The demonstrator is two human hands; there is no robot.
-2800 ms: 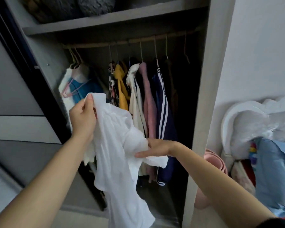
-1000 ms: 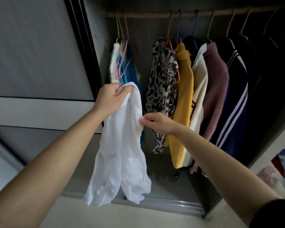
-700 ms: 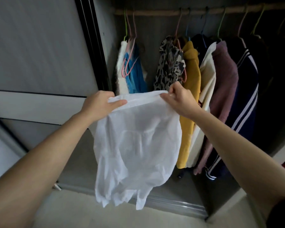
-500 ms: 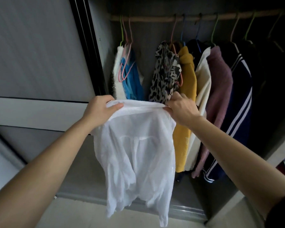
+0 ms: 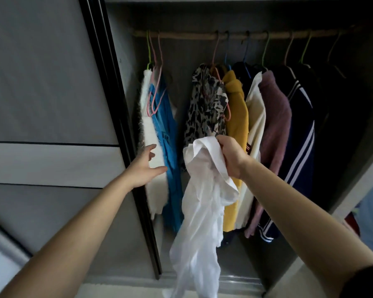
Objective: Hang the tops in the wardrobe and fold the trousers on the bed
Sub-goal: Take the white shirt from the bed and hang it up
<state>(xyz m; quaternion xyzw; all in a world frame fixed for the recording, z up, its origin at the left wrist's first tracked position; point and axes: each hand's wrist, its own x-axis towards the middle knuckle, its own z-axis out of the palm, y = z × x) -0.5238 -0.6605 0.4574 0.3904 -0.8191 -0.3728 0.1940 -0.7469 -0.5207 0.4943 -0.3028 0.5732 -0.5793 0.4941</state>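
Gripping the white top (image 5: 199, 229) in my right hand (image 5: 230, 157), fingers curled tight round a bunched handful of its upper edge, and the rest dangles in a long crumpled drop toward the bottom track. It's out in front of the open wardrobe (image 5: 181, 54), on no hanger, its top level with the lower part of the leopard-print top (image 5: 205, 104) and hanging across the mustard one (image 5: 235, 117) beside it. My left hand (image 5: 143, 167) is open, fingers spread, holding nothing, stretched out at the far left of the rail (image 5: 181, 35), where a fluffy white garment (image 5: 153, 190) and a blue top (image 5: 168, 136) hang side by side. Whether my fingertips touch the fluffy one, I can't tell. Pink wire hangers (image 5: 154, 97) lie against that blue top. Further right along the rail: a cream top (image 5: 255, 125), a mauve one (image 5: 276, 125), then a navy top with white stripes (image 5: 299, 143), all packed close. Grey sliding door (image 5: 41, 93) off to my left.
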